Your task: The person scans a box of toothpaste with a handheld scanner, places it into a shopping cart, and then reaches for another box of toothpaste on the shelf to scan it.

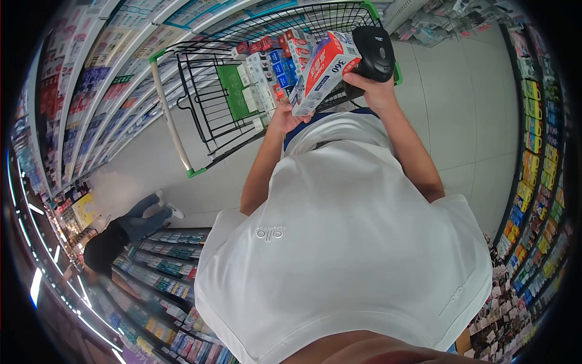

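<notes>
My left hand [284, 116] grips the lower end of a white, red and blue carton [324, 70] marked "360", held up in front of my chest. My right hand [371, 91] holds a black handheld scanner [377, 50] right beside the carton's top end, touching or nearly touching it. Both hands are raised over a shopping cart [200, 97] with a green-tipped handle. Several similar red, white and blue boxes [271, 68] are stacked inside the cart. My white shirt fills the lower middle of the view.
Store shelves full of packaged goods line the aisle, a shelf wall on the left [103, 73] and another on the right [536, 139]. Another person [121, 233] in dark top and jeans bends at low shelves at lower left. Pale tiled floor [461, 91] lies beside the cart.
</notes>
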{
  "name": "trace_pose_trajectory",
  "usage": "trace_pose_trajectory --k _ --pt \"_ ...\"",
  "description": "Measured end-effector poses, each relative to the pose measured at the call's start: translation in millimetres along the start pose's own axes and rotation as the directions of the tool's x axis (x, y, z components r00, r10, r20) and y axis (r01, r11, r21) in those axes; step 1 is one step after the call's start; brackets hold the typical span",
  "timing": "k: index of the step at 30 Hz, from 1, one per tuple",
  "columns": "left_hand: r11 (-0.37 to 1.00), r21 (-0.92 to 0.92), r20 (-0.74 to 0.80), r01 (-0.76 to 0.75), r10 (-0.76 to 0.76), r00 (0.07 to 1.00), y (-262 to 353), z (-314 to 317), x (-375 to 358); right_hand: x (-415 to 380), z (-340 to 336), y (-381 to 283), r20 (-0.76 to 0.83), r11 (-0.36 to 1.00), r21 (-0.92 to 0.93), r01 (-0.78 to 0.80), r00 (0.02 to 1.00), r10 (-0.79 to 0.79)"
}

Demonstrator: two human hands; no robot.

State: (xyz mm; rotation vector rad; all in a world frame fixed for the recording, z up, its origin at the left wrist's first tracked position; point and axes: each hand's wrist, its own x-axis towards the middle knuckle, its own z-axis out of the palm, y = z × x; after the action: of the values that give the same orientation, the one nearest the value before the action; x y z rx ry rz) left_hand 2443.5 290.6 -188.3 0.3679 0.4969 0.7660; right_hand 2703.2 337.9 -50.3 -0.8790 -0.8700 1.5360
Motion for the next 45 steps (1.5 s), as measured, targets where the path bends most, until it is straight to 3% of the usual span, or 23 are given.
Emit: trace_pose_trajectory --k 3,5,6,8,9,10,11,12,15,16,18,19,21,24,25,27,30,37,39,40,42,43,45 --pt "1.000 0.020 0.055 -0.014 0.013 0.998 2.0 1.1 5.4 3.8 2.3 2.4 -0.042 0.998 0.038 0.042 0.998 -0.041" --pt "0.996 0.084 -0.020 0.014 -0.012 1.000 9.4 12.7 4.3 5.4 2.8 0.8 -0.046 0.998 0.020 0.067 0.997 -0.066" --pt "0.985 0.134 -0.060 0.107 -0.100 0.993 19.0 9.2 6.6 4.8 3.6 -2.8 -0.046 0.998 0.019 0.057 0.997 -0.056" --pt "0.823 0.519 -0.404 0.232 -0.003 0.915 38.1 17.6 15.6 8.3 14.6 -18.2 -0.067 0.959 -0.263 0.108 0.989 -0.129" --pt "0.827 0.513 -0.409 0.232 -0.002 0.912 44.3 15.8 19.7 14.3 13.3 -12.3 -0.035 0.926 -0.317 0.204 0.973 -0.227" --pt "0.732 0.623 -0.503 0.274 0.107 0.858 50.1 11.9 23.7 19.8 8.5 -5.3 -0.044 0.902 -0.419 0.108 0.989 -0.139" --pt "0.620 0.710 -0.570 0.333 0.228 0.790 55.3 14.8 24.3 27.4 0.9 4.9 -0.005 0.835 -0.529 0.152 0.983 -0.182" --pt "0.621 0.709 -0.572 0.332 0.233 0.786 59.5 18.2 23.7 33.5 -6.1 14.4 0.038 0.753 -0.628 0.197 0.974 -0.223" --pt "0.641 0.766 -0.360 0.041 0.375 0.854 72.7 32.2 25.4 37.9 -11.8 24.7 -0.007 0.783 -0.619 0.062 0.996 -0.084" --pt "0.641 0.767 -0.361 0.041 0.377 0.853 74.5 38.2 26.4 37.5 -12.4 28.7 -0.004 0.783 -0.619 0.063 0.996 -0.084" --pt "0.283 0.958 -0.113 -0.056 0.545 0.831 75.6 59.8 29.6 35.1 -14.8 38.1 0.066 0.702 -0.699 0.138 0.990 -0.128" --pt "0.283 0.957 -0.113 -0.056 0.545 0.830 78.9 75.0 31.0 33.4 -15.7 44.1 0.054 0.688 -0.720 0.093 0.996 -0.077" --pt "-0.081 0.992 0.121 -0.092 0.524 0.843 84.0 100.6 32.3 28.9 -14.1 48.8 0.084 0.664 -0.738 0.121 0.993 -0.087" --pt "-0.183 0.979 0.176 -0.095 0.500 0.848 85.7 101.3 37.6 28.8 -14.1 53.4 0.153 0.661 -0.731 0.170 0.985 -0.084" --pt "-0.182 0.979 0.175 -0.095 0.501 0.847 85.0 100.3 37.0 27.9 -12.6 52.9 0.142 0.670 -0.723 0.169 0.985 -0.095" --pt "0.041 0.996 -0.092 0.083 0.373 0.923 84.4 98.1 36.6 28.0 -11.9 51.8 0.130 0.677 -0.717 0.169 0.986 -0.108" --pt "0.159 0.987 -0.083 0.012 0.449 0.890 76.7 103.4 40.4 27.2 -12.0 55.4 0.110 0.696 -0.701 0.155 0.988 -0.108" --pt "0.063 0.987 -0.160 0.149 0.527 0.835 71.1 126.9 55.1 21.7 -9.0 60.0 0.073 0.630 -0.752 0.193 0.975 -0.211" --pt "0.072 0.969 -0.244 0.238 0.455 0.856 74.4 131.8 55.3 19.6 -15.6 69.1 0.056 0.616 -0.767 0.182 0.974 -0.218" --pt "0.073 0.968 -0.245 0.238 0.456 0.856 72.1 129.6 55.5 19.1 -19.6 71.2 0.026 0.696 -0.708 0.118 0.990 -0.141" --pt "-0.143 0.975 -0.073 0.173 0.527 0.847 64.3 117.0 57.0 17.2 -30.5 72.9 0.003 0.766 -0.641 0.047 0.998 -0.059" --pt "-0.143 0.974 -0.074 0.174 0.525 0.848 61.2 106.3 59.0 14.8 -30.1 61.7 0.000 0.731 -0.678 0.075 0.995 -0.102" --pt "-0.141 0.990 0.038 0.012 0.349 0.936 54.2 79.5 64.6 12.6 -38.9 61.5 -0.012 0.683 -0.717 0.139 0.977 -0.211"
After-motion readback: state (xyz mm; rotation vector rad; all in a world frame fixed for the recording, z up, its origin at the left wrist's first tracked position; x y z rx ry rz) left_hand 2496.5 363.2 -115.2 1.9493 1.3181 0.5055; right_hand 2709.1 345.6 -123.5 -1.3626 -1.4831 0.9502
